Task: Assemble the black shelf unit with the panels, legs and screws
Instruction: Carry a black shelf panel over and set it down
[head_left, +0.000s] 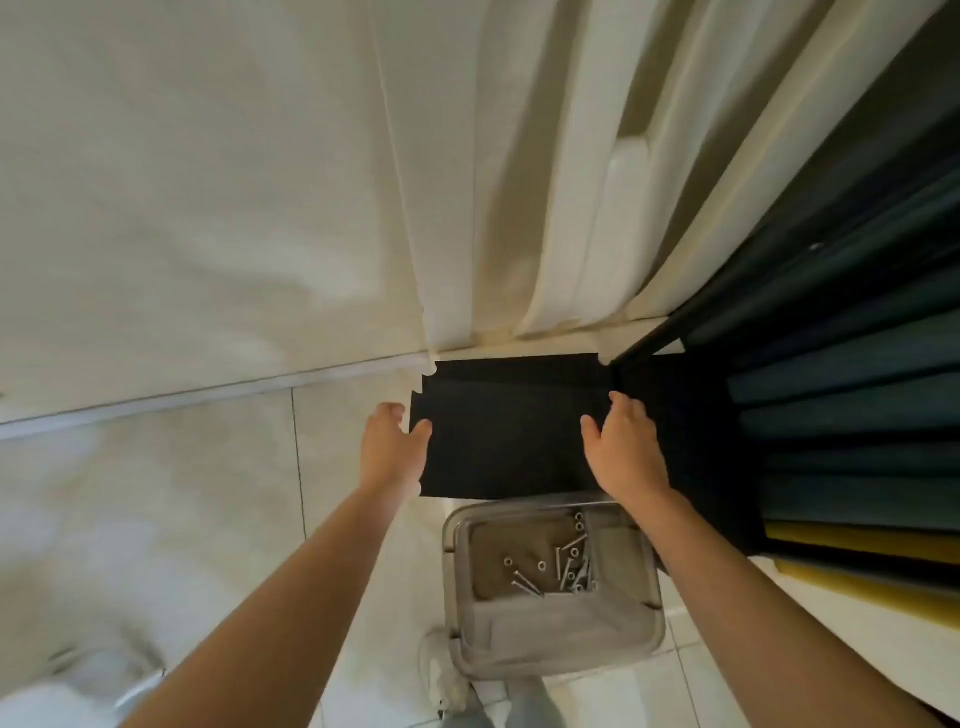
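A stack of flat black panels (511, 431) with notched corners lies on the pale tiled floor against the wall. My left hand (390, 441) grips the top panel's left edge, thumb on top and fingers curled round the edge. On the right side of that panel, my right hand (626, 447) holds it with the thumb spread over its surface. Just in front of the panels stands a clear plastic box (644, 639) holding several silver screws (566, 566).
Cream curtains (545, 182) hang behind the panels. A dark shelf with folded blue and yellow fabric (852, 441) stands close on the right. My white shoe (441, 675) is beside the box. Pale floor tiles (156, 519) stretch to the left.
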